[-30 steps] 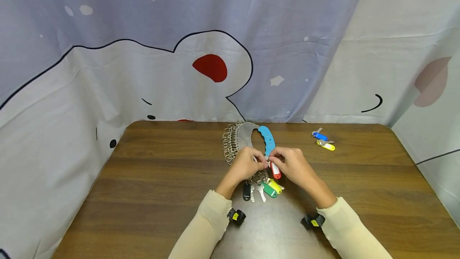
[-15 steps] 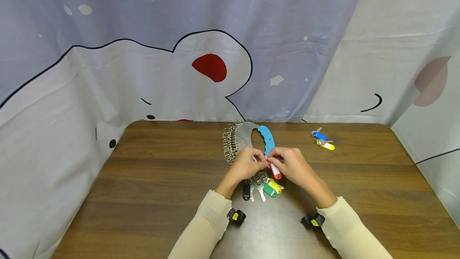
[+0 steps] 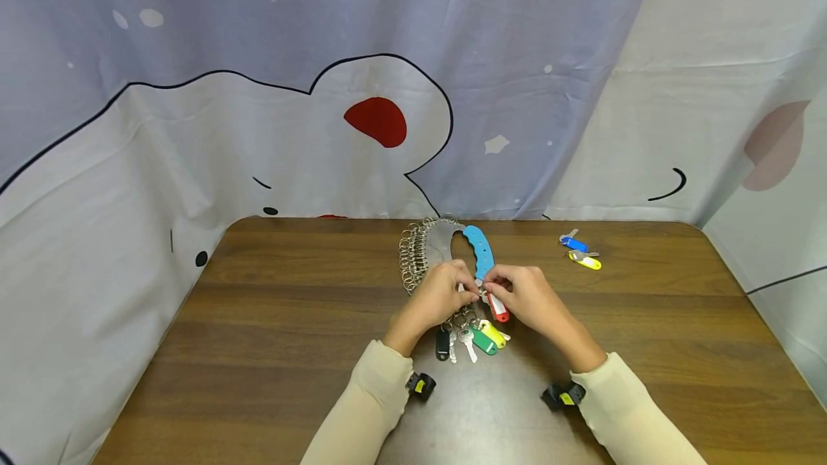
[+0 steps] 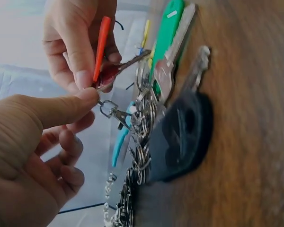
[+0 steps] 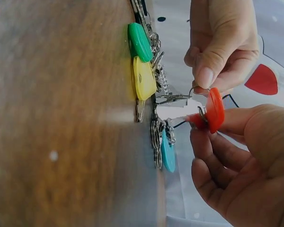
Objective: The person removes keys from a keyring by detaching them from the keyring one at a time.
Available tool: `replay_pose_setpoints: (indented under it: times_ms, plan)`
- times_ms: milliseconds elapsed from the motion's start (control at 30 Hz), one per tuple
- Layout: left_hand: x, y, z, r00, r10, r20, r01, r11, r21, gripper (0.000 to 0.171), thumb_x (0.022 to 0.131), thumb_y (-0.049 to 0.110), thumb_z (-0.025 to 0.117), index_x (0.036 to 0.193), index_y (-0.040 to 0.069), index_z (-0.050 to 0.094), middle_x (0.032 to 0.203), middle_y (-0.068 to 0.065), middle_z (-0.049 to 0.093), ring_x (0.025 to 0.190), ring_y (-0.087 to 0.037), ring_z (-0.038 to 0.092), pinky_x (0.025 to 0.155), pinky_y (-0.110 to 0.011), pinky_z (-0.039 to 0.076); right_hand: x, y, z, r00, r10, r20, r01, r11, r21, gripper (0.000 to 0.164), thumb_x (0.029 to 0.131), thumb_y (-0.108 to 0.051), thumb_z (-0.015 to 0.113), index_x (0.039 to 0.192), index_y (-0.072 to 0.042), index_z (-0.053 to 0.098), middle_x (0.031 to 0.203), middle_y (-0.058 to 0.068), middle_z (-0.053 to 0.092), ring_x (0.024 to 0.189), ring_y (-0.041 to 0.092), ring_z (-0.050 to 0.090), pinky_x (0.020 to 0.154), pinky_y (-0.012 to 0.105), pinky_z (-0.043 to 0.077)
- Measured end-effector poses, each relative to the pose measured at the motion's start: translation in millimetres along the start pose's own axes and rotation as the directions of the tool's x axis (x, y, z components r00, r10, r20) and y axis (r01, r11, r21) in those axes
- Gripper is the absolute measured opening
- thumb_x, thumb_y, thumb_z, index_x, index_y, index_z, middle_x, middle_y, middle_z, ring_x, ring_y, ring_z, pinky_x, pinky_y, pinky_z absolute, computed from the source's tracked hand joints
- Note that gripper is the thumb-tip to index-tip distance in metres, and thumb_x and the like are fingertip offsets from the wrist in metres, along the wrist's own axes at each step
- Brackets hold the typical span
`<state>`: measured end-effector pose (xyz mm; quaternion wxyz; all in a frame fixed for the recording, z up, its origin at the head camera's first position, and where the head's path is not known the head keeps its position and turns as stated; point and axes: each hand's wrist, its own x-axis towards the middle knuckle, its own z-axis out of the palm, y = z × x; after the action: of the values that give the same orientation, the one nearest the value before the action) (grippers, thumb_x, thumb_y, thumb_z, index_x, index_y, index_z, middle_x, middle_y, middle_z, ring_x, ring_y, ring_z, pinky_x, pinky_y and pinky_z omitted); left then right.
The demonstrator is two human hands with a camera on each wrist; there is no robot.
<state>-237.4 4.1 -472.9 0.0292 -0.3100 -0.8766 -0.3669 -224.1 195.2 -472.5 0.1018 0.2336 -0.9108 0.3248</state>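
At the centre of the frame a metal key holder [image 3: 439, 241] lies on the bench [image 3: 291, 321], ring-fringed edge leftward. Over its lower part, the left hand [image 3: 439, 294] has its grip closed on a small ring [image 4: 101, 109], thumb against finger, presumably to steady it. Below lie a black tag [image 3: 442, 345], green tag [image 3: 484, 341] and lower yellow tag [image 3: 494, 334], fanned out by their rings. Right of centre, the right hand's [image 3: 528, 298] grip pinches the red tag [image 3: 498, 306], seemingly to bring it near that ring. Toward the upper right, a blue tag [image 3: 573, 244] and another yellow tag [image 3: 589, 262] sit apart with keys, likely within easy reach.
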Motion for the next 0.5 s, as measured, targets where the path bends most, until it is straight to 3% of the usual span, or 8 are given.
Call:
replay_pose_setpoints:
  times_ms: [167,500]
  plan:
    - [-0.5,-2.3,-2.0,0.997,0.071,0.026,-0.073,0.993,0.095,0.005,0.078,0.013,0.079,0.083,0.013,0.08,0.083,0.003,0.066,0.081,-0.012,0.061,0.074,-0.027,0.049,-0.1,0.0,0.2,1.0,-0.013,0.026,0.013,1.0,0.007,0.008,0.087,-0.012,0.07,0.09,-0.017,0.076,0.083,-0.002,0.075,0.069,0.01,0.061,0.063,0.033,0.053]
    - [-2.1,-1.4,0.0,0.998,-0.033,0.047,0.026,0.99,0.135,0.004,0.08,0.017,0.078,0.084,0.016,0.078,0.084,0.003,0.064,0.078,-0.012,0.057,0.068,-0.025,0.048,-0.3,-1.5,-0.5,0.999,-0.035,0.039,0.034,0.999,0.033,0.007,0.087,-0.012,0.071,0.089,-0.016,0.076,0.084,-0.003,0.075,0.071,0.009,0.062,0.064,0.033,0.055]
